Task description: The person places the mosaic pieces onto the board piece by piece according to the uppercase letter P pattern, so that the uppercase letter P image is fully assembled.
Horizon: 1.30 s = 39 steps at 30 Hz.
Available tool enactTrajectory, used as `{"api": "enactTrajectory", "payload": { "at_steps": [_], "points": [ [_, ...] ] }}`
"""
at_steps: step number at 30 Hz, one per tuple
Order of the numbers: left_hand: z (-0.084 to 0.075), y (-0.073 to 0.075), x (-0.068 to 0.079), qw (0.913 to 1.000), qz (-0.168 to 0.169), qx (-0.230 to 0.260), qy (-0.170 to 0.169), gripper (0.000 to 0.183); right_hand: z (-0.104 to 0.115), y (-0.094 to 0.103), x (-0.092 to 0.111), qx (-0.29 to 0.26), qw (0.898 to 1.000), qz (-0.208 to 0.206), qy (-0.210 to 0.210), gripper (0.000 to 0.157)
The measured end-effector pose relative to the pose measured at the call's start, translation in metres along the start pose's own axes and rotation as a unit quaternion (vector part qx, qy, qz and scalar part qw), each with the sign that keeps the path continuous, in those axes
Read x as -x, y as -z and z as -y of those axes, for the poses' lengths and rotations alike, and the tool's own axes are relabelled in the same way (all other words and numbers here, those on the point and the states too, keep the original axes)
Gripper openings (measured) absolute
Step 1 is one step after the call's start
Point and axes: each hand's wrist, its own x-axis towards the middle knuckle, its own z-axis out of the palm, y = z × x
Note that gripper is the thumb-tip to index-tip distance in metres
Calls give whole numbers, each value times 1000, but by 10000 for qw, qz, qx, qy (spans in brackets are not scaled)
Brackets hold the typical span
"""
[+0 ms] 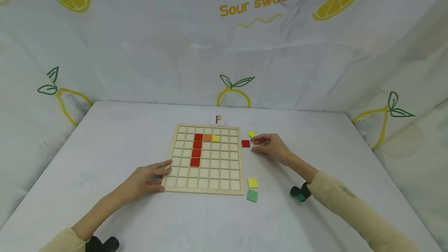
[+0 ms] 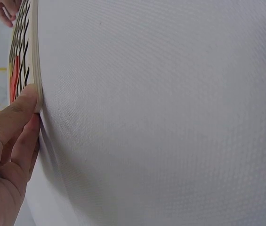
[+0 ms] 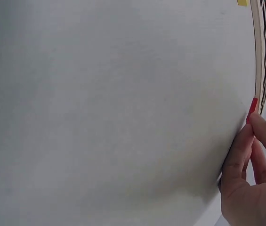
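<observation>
A wooden grid board [image 1: 204, 192] lies on the table with a column of red square tiles [image 1: 196, 153], an orange tile [image 1: 207, 137] and a yellow piece [image 1: 216, 139] set in it. My left hand [image 1: 145, 178] touches the board's left edge, thumb near the front corner and fingers further back. To the right of the board, the fingertips of my right hand [image 1: 271, 146] are at a loose red tile [image 1: 245, 143], thumb and forefinger apart in the head view. That tile [image 3: 252, 110] is partly hidden by the fingers in the right wrist view. A yellow piece [image 1: 251, 133] lies just behind it.
Behind the board lies a small card [image 1: 218, 119] printed with a coloured grid pattern. A yellow square tile [image 1: 252, 182] and a green one [image 1: 252, 195] lie off the board's right front corner. A white lemon-print cloth [image 1: 196, 61] hangs around the table.
</observation>
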Motion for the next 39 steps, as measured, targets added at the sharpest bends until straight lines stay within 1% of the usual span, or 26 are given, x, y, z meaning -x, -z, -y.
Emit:
{"api": "enactTrajectory", "payload": {
  "at_steps": [1,6,9,13,17,23,28,30,36,39],
  "points": [
    [0,0,0,10000,-5,-42,-4,58,2,-1,-1,83,9999,-66,-56,35],
    [1,0,-1,10000,46,50,45,59,10,-8,-5,466,9983,-316,-163,32],
    [1,-1,-1,9998,52,183,68,60,11,-11,-6,636,9971,-422,-62,29],
    [1,-1,-1,9998,46,178,67,60,12,-12,-5,838,9948,-575,71,24],
    [1,-1,-2,9999,53,68,64,59,12,-10,-3,949,9938,-582,18,25],
    [-1,-1,-3,9999,49,91,39,59,11,-2,4,812,9950,-549,-207,29],
    [-1,-1,-2,9999,61,117,43,60,10,0,12,465,9967,-481,-469,31],
    [-1,0,-2,10000,56,58,28,60,10,-1,17,289,9975,-453,-458,33],
    [-2,1,0,10000,44,-19,14,61,7,-9,33,-182,9977,-562,-340,35],
    [-2,1,0,10000,41,-71,31,62,5,-13,39,-405,9974,-522,-290,36]
  ]
}}
